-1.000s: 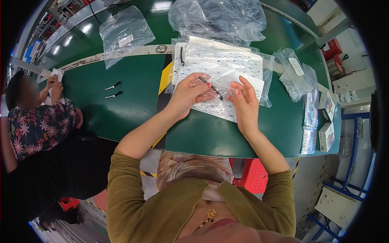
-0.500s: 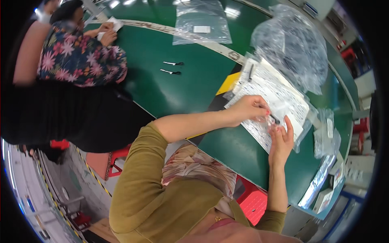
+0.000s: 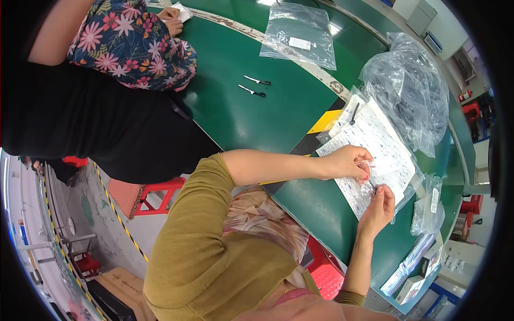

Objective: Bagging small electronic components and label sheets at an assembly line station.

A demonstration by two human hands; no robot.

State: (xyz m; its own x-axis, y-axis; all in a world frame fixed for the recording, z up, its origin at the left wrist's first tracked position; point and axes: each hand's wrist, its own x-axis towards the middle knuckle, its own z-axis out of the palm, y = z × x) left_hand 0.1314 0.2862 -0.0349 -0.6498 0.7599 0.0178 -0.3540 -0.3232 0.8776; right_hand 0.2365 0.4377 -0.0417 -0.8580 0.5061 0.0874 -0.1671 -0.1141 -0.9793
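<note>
Over the sheets, my left hand (image 3: pixel 348 162) is closed in a pinch on a small clear plastic bag (image 3: pixel 366 170). Just below it, my right hand (image 3: pixel 378 212) pinches a small dark piece at the bag's lower end, largely hidden by my fingertips. Beneath both hands lie white sheets (image 3: pixel 393 143) with rows of small print. A short black cord (image 3: pixel 354 113) rests at their upper left corner. Farther left on the green table (image 3: pixel 225 115), two short black cords with white tags, one (image 3: pixel 257 80) above the other (image 3: pixel 251 91), lie side by side.
A large, bulging clear plastic bag (image 3: pixel 409 91) stands behind the sheets. A flat clear bag (image 3: pixel 300 35) lies at the far side. Smaller bags (image 3: pixel 428 206) and a silvery packet (image 3: pixel 408 263) are at the right. A co-worker in a flowered sleeve (image 3: pixel 139 48) works at my left.
The view has shifted, so the table's things sit lower and to the right. My fingers have changed their hold on the small bag, and the dark piece now shows less.
</note>
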